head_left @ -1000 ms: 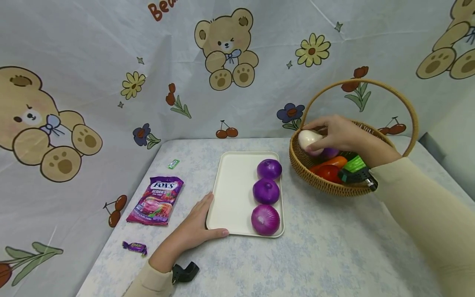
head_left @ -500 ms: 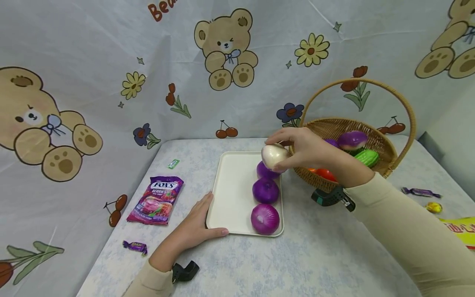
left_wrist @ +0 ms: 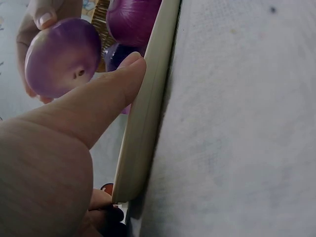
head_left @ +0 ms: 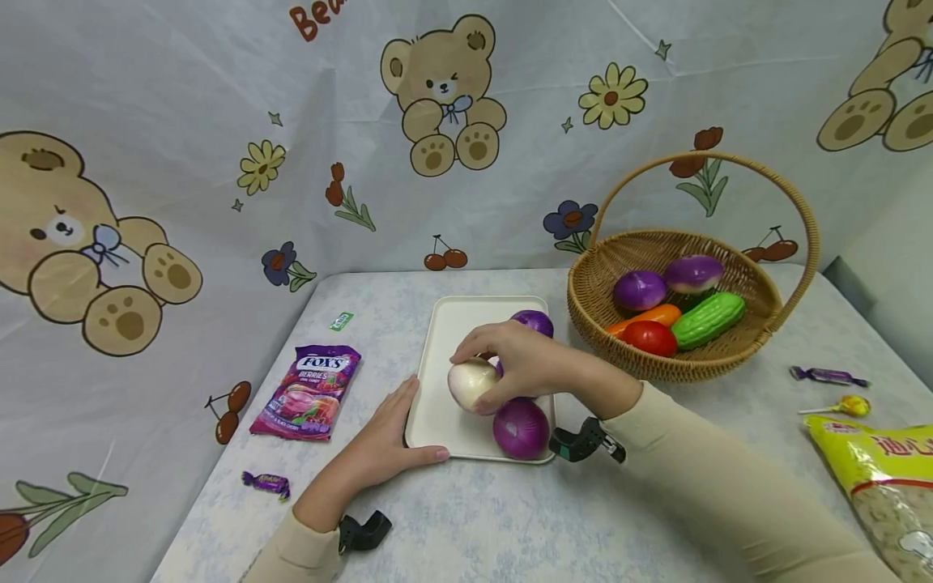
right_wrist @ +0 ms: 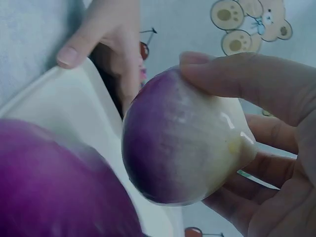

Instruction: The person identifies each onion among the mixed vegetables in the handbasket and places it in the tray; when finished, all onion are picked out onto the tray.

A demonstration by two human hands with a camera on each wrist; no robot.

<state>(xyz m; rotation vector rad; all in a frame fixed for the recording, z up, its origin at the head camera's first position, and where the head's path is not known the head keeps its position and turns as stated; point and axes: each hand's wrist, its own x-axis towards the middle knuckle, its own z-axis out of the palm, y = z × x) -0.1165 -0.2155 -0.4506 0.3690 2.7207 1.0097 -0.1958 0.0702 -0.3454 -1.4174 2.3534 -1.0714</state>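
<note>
Right hand: I see my right hand (head_left: pixel 526 364) curled round a white-and-purple onion (head_left: pixel 472 382), fingers and thumb wrapped on it, over the tray (head_left: pixel 446 324).
Onion: held just above the tray's left half, beside the purple onions (head_left: pixel 521 427); whether it touches the tray I cannot tell.
Left hand: my left hand (head_left: pixel 379 449) lies flat, fingers straight, against the tray's near-left edge, holding nothing.
Basket: the basket (head_left: pixel 736 364) sits right of the tray, vegetables inside.
Table: a candy bag (head_left: pixel 308 392) lies left of the tray.

Table (head_left: pixel 641 502) — tray (head_left: pixel 445 405), basket (head_left: pixel 656 368), sweets (head_left: pixel 304 393).
</note>
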